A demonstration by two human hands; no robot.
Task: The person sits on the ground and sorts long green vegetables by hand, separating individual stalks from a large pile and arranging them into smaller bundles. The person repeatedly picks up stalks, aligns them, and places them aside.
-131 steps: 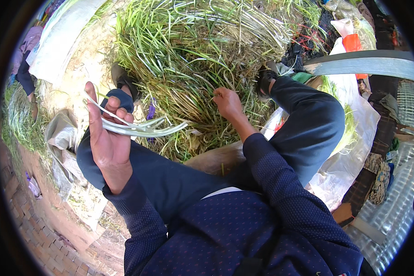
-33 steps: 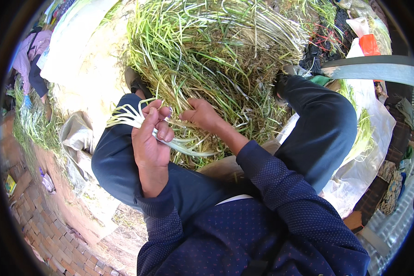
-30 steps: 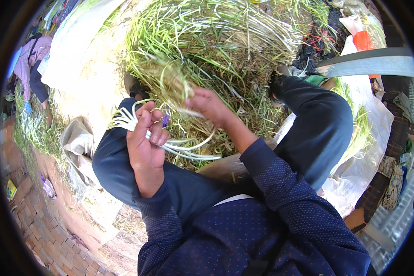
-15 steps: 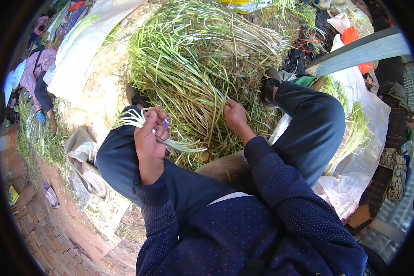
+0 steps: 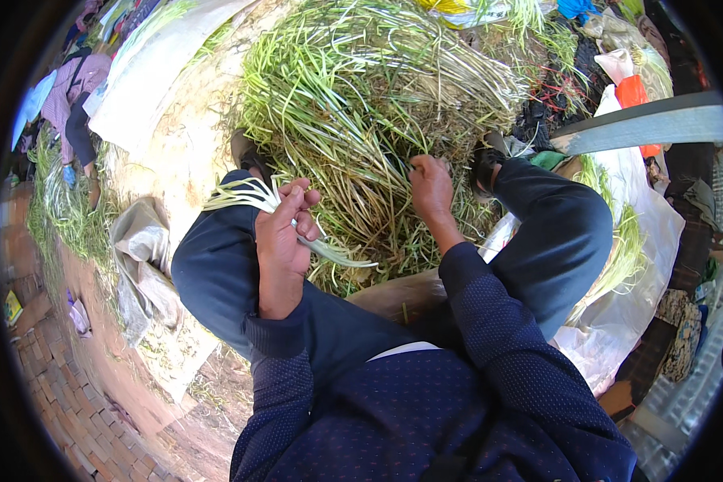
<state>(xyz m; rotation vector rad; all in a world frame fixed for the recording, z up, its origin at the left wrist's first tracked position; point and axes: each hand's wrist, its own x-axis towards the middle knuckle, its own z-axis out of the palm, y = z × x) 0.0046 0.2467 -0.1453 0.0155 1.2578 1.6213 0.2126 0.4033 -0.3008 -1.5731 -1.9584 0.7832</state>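
Sitting over a big heap of long green grass-like stalks (image 5: 361,104), the person keeps both knees in dark blue trousers (image 5: 217,273) spread to either side of it. The left hand (image 5: 285,237) is closed around a small bunch of pale white-green stalks (image 5: 245,195), whose whitish ends fan out to the left above the left knee while the greener ends trail right toward the heap. The right hand (image 5: 431,183) reaches into the near edge of the heap, fingers curled among the stalks; whether it grips any I cannot tell. A white plastic sheet (image 5: 635,305) lies beside the right leg, and a brick floor (image 5: 64,402) shows at lower left.
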